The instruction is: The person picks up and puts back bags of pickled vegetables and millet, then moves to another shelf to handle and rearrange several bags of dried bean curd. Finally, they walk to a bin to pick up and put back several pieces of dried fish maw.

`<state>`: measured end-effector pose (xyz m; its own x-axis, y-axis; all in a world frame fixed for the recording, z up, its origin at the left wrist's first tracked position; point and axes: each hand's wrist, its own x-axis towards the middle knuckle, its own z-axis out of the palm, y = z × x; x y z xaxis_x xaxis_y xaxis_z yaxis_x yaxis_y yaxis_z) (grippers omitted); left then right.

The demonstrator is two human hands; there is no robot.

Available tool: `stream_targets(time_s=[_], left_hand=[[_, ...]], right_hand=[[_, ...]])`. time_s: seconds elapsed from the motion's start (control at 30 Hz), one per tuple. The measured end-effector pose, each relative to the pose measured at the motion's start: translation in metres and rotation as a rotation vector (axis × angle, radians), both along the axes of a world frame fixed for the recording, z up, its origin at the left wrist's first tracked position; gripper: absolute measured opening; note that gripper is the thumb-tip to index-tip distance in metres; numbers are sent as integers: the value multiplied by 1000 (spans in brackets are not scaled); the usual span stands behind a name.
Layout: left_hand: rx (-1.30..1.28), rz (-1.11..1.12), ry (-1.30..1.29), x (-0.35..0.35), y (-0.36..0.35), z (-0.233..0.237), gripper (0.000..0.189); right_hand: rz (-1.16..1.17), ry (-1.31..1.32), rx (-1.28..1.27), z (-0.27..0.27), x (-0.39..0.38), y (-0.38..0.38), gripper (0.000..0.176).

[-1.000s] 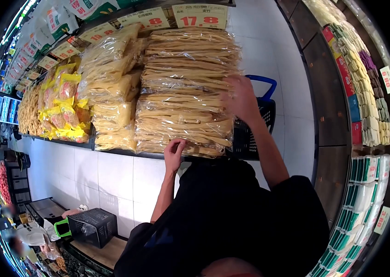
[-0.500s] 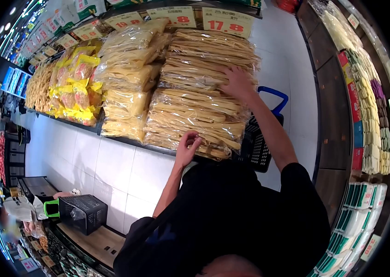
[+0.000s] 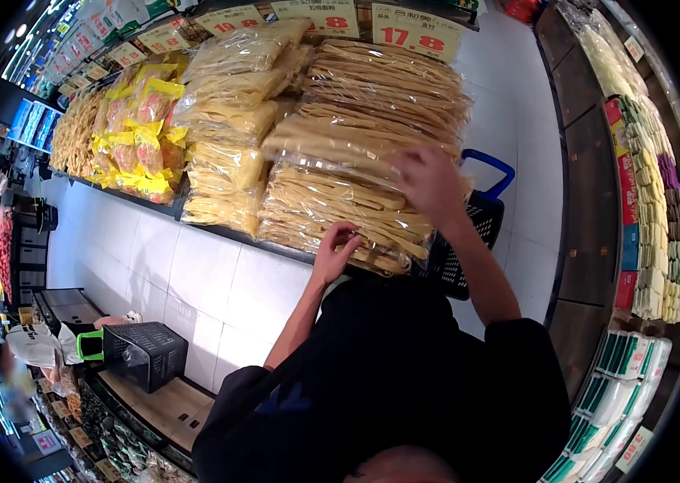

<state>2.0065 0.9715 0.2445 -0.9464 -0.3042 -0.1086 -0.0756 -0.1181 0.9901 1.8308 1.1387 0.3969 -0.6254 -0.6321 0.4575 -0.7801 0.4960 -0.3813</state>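
One blurred pack of yellowish sticks (image 3: 320,146), long axis crosswise, stretches left from my right hand (image 3: 428,182), nearer one, fingers closed on its end, over stack (image 3: 332,201). My left hand (image 3: 335,251) curls below; grip, I cannot tell.

Head view: the bare right hand (image 3: 432,183), somewhat blurred, grips the right end of a long, blurred, clear-plastic pack of tan dried sticks (image 3: 328,147) above a stack of similar tan packs (image 3: 388,76), while the bare left hand (image 3: 335,253), its fingers loosely curled, is at the stack's near edge. To the left lie pale yellow strips in clear plastic (image 3: 215,185) and, beyond them, yellow-printed bags (image 3: 147,145); a white price card with red numerals (image 3: 416,34) stands behind the stack, and a black perforated plastic basket (image 3: 446,270) with a blue handle (image 3: 509,172) is just to its right.
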Motion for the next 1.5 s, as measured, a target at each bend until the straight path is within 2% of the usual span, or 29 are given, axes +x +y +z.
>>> stream_targets(time_s=[0.13,0.2,0.23,0.3,0.43,0.5,0.53,0.6,0.73,0.8,0.83,0.9,1.0,1.1,1.17,1.3,1.5], left_hand=[[2,-39,-23,2,-1,8,30],[14,-57,-34,3,-1,9,30],[21,-62,-45,3,-2,9,30],[30,-78,-60,4,-2,9,30],[20,-42,-20,2,0,9,31],[-9,-35,-16,1,0,11,30],[-8,-42,-13,1,-1,11,30],[-2,-85,-77,2,-3,14,30],[-53,-31,-38,1,0,13,29],[-57,-32,-32,0,-2,9,30],[-61,-33,-30,0,-2,7,30],[-66,-28,-34,2,-2,5,30],[-72,-51,-37,3,-3,7,31],[-78,-69,-30,2,-5,5,31],[-77,-66,-24,2,-5,3,31],[-64,-75,-30,1,-5,3,32],[-42,-29,-32,2,-4,-3,32]], right_hand=[[31,-58,91,-31,44,-1,40],[57,-47,202,-39,54,-2,50],[52,-48,201,-37,53,-1,50],[40,28,233,-31,55,4,63],[-33,25,316,-25,43,13,70],[20,-188,389,-27,34,15,70],[13,-186,389,-27,31,16,70],[22,-227,342,-26,24,15,66],[45,-217,302,-26,13,17,63],[84,-99,210,-23,9,19,51],[90,-96,211,-22,6,20,51],[121,-124,65,-21,0,25,38],[94,-179,-45,-8,-13,30,29],[1,-271,-67,-1,-54,40,28],[-45,-392,-220,13,-87,40,28],[-173,-272,-124,25,-175,24,32],[-69,-262,-141,-15,-284,-17,32]])
